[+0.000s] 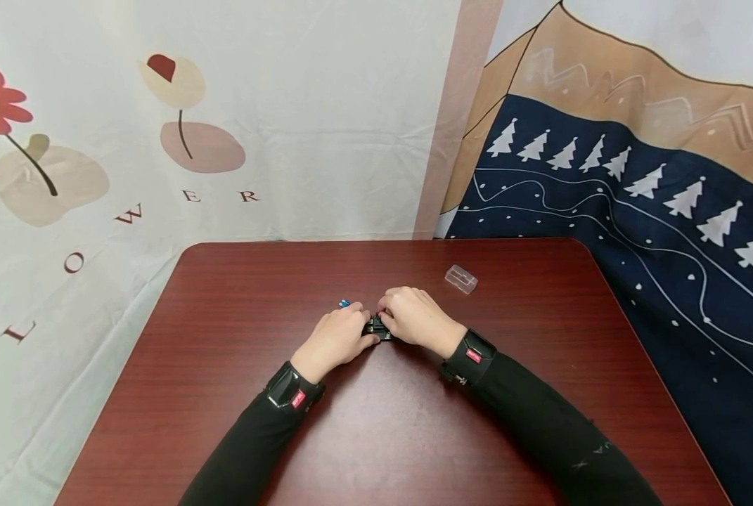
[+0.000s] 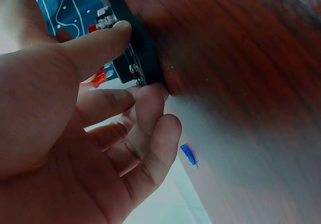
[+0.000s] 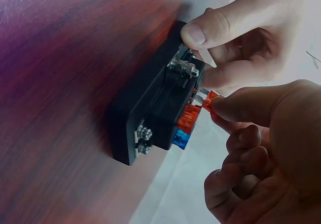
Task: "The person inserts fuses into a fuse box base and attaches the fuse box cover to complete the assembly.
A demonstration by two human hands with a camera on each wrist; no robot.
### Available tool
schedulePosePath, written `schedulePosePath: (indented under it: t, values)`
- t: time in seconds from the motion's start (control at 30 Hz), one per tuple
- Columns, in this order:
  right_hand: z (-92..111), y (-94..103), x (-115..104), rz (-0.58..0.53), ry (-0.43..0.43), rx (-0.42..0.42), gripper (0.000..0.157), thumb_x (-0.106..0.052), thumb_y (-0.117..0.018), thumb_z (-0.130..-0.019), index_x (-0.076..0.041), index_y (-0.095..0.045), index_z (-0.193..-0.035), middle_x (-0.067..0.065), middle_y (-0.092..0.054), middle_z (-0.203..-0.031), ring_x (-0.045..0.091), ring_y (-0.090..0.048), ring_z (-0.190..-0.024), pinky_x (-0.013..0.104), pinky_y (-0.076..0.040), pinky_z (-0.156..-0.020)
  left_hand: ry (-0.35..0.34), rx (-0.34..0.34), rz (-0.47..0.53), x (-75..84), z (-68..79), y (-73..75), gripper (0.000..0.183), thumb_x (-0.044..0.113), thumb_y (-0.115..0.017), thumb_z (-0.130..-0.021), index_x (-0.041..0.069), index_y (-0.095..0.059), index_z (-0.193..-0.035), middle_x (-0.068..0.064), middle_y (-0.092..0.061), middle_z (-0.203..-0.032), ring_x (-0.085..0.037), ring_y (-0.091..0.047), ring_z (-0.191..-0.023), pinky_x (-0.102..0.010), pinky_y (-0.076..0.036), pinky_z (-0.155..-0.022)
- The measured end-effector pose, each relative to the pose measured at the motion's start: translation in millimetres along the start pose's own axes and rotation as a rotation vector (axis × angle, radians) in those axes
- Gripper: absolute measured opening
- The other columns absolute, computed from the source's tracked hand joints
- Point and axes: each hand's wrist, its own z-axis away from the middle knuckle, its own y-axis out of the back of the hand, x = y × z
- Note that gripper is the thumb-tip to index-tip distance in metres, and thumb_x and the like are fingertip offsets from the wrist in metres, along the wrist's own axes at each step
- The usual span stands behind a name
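Observation:
A black fuse block point(image 3: 143, 93) with metal screw terminals lies on the table between the hands. My left hand point(image 1: 338, 334) grips one end of it, the thumb on top in the left wrist view. In the right wrist view a red blade fuse point(image 3: 189, 116) and a blue blade fuse point(image 3: 180, 139) sit side by side in the block. My right hand point(image 1: 419, 320) pinches another red blade fuse point(image 3: 210, 101) between thumb and forefinger. Its metal prongs show, directed at the block; whether their tips touch it I cannot tell.
A loose blue blade fuse point(image 2: 189, 154) lies on the tabletop just beyond my left fingers. Farther back on the right stands a small clear plastic box point(image 1: 461, 279). The reddish-brown table point(image 1: 237, 288) meets printed curtains point(image 1: 344, 169) at its far edge.

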Motion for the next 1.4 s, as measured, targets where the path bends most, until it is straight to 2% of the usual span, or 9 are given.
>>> schedulePosePath:
  t: [0.43,1.4]
  values:
    - [-1.6,-6.3,4.7,0.019,-0.002,0.014,0.012,-0.016,-0.072,-0.095,-0.013,-0.082,-0.101,0.0,-0.075,-0.093,0.016,-0.071,-0.079,0.039,-0.06,-0.068,-0.004,0.018,0.002,-0.1,0.2,-2.8,0.036,0.043,-0.075,-0.095,0.009,-0.075,-0.11,-0.006,-0.065,-0.105,-0.032,-0.07,-0.088,-0.052,-0.062,-0.075]
    - [-2.2,-7.8,0.9,0.063,0.027,-0.01,0.009,-0.018,-0.072,-0.094,-0.012,-0.079,-0.092,0.001,-0.071,-0.083,0.016,-0.065,-0.067,0.04,-0.056,-0.059,0.002,-0.001,0.017,2.0,0.9,1.5,0.039,0.041,-0.075,-0.096,0.009,-0.075,-0.118,-0.007,-0.065,-0.104,-0.032,-0.07,-0.09,-0.053,-0.062,-0.076]
